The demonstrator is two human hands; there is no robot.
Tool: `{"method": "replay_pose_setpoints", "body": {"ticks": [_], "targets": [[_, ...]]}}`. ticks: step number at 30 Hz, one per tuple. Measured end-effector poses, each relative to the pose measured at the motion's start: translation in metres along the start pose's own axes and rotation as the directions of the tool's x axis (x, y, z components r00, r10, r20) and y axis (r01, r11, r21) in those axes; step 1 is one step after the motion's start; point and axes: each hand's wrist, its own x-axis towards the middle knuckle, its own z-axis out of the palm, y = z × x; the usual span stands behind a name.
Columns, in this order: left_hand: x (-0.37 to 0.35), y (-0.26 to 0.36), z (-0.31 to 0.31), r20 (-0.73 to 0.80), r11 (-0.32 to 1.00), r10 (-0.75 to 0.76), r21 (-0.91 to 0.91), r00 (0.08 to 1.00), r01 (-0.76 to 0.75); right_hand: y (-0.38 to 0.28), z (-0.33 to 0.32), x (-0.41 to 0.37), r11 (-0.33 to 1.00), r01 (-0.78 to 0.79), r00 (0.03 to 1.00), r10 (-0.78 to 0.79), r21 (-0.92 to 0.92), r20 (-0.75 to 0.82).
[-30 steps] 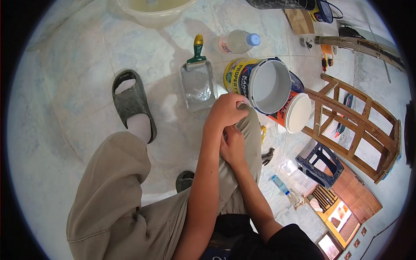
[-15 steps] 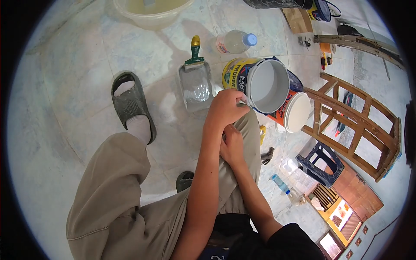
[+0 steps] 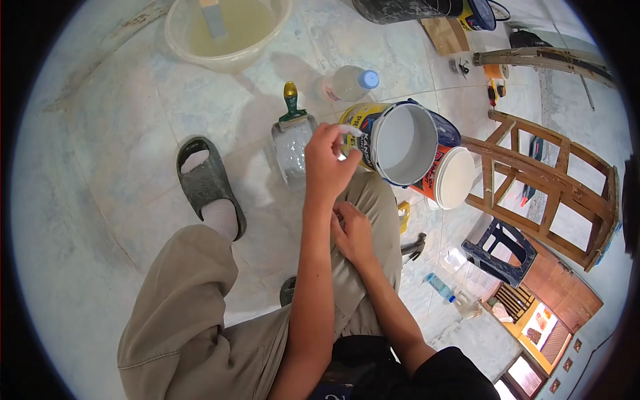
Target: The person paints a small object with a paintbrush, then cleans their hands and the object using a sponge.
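Note:
My left hand (image 3: 328, 160) is raised beside the paint bucket (image 3: 403, 143). Its thumb and forefinger are apart, whitish at the fingertips, with no object visible between them. The bucket, tilted in view, has a yellow and blue label and a pale grey interior. My right hand (image 3: 353, 233) rests on my thigh, fingers loosely bent and thumb apart, holding nothing visible. Partly behind my left hand lies a clear, shiny tray (image 3: 291, 150). A brush (image 3: 291, 107) with a green and yellow handle lies at the tray's far end.
A basin (image 3: 230, 60) of cloudy liquid stands at the far left. Near the bucket are a clear bottle (image 3: 350, 83) and a white-lidded tub (image 3: 453, 179). A hammer (image 3: 415, 247), dark stool (image 3: 500, 251) and wooden frame (image 3: 550, 183) are at right.
My left hand has drawn back from the bucket's rim, and its fingers have parted. My right hand stays on my thigh with its thumb further apart. The view has shifted, showing more of the basin.

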Motion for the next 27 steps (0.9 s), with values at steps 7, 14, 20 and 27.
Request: {"method": "replay_pose_setpoints", "body": {"ticks": [7, 14, 20, 27], "targets": [[-0.006, -0.031, -0.029, 0.057, 0.966, -0.221, 0.151, 0.974, 0.211, 0.001, 0.001, -0.001, 1.000, 0.009, 1.000, -0.009, -0.023, 0.010], [-0.011, -0.041, -0.051, -0.141, 0.700, -0.588, 0.405, 0.796, 0.589, 0.001, -0.001, -0.001, 0.999, 0.034, 0.999, -0.034, -0.006, 0.018], [-0.024, -0.077, -0.054, -0.329, 0.765, -0.317, 0.465, 0.889, 0.445, 0.005, 0.001, -0.001, 0.999, 0.048, 0.999, -0.048, 0.011, 0.015], [-0.029, -0.078, -0.050, -0.380, 0.774, -0.240, 0.480, 0.893, 0.413, 0.001, -0.003, -0.001, 0.999, -0.008, 0.999, 0.006, 0.031, 0.049]]}}
